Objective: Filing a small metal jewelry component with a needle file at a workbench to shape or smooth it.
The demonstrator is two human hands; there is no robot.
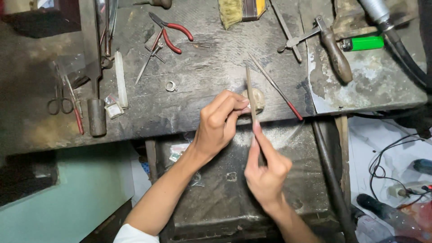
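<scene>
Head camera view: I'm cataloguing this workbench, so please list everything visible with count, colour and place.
Workbench: one, dark, worn.
Pliers: one, red handles, top centre.
Scissors: one, metal, left.
Ring: one, silvery, centre.
Brush: one, yellowish, top.
Lighter: one, green, top right.
Needle file: one, red tip, right of centre.
Left hand: pinches a small piece on a peg.
Right hand: holds a slim file against it.

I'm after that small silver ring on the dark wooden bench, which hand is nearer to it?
Left. The left hand sits just right of and below the small silver ring; the right hand is lower and farther right.
</scene>
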